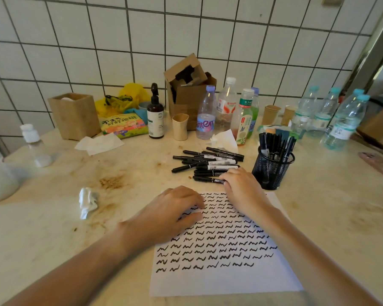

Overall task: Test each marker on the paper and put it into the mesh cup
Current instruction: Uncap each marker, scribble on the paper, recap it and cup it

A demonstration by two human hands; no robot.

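Observation:
A white sheet of paper (226,279) lies on the table in front of me, covered with rows of black squiggles. My left hand (170,214) rests on its upper left part with fingers loosely bent, holding nothing. Beyond the paper's top edge lies a pile of several black markers (208,161). My right hand (241,187) is on the nearest marker (205,179) of the pile, fingers curled over its right end. The black mesh cup (272,171) stands just right of that hand, with several markers upright in it.
A crumpled tissue (87,202) lies left of the paper. Behind the pile stand plastic bottles (206,113), paper cups (180,127), a cardboard box (189,89), a brown pump bottle (155,113) and a wooden holder (74,115). A pink phone (378,164) lies far right.

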